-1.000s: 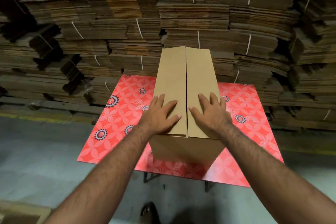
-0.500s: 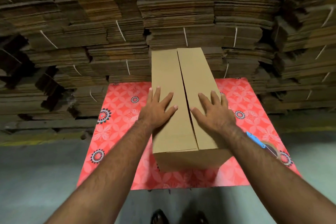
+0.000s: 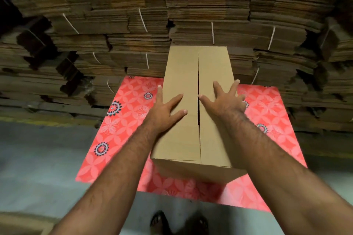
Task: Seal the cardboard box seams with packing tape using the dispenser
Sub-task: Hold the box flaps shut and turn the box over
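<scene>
A long brown cardboard box (image 3: 183,74) stands on a red flower-patterned table (image 3: 122,126), its two top flaps folded down and meeting at a middle seam (image 3: 198,74) that gapes slightly. My left hand (image 3: 166,110) lies flat on the left flap with fingers spread, the outer fingers over the box's left edge. Flat on the right flap rests my right hand (image 3: 223,101), fingers spread toward the right edge. No tape dispenser shows in this frame; my right forearm covers the table's right side.
Tall stacks of flattened cardboard (image 3: 210,15), tied with white string, fill the wall behind the table. Grey concrete floor (image 3: 38,168) lies to the left and in front. My sandalled feet (image 3: 158,221) show below the table's near edge.
Both hands have slid further along the flaps away from me and spread wider. The blue tape dispenser seen at the table's right half a second ago is now hidden.
</scene>
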